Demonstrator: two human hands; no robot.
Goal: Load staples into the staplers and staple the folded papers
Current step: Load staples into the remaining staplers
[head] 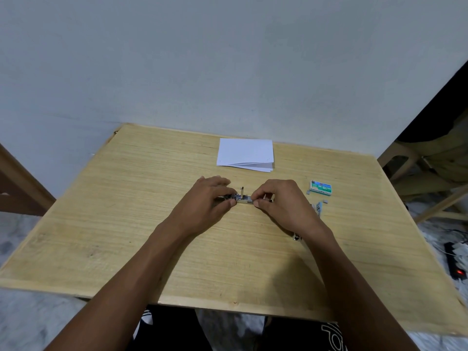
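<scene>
A small metal stapler (242, 198) lies opened on the wooden table (126, 211), a thin part of it standing upright between my hands. My left hand (210, 198) grips its left end with curled fingers. My right hand (276, 201) pinches its right end, fingertips at the staple channel. Whether a staple strip is in the fingers I cannot tell. A stack of folded white papers (245, 154) lies farther back near the wall. A green staple box (320, 186) sits to the right, with loose staple strips (319, 206) next to it.
The table stands against a pale wall. A wooden chair frame (430, 173) is at the right, and a black power strip (455, 264) with a red light lies on the floor. A small metal object (296, 236) peeks out by my right wrist.
</scene>
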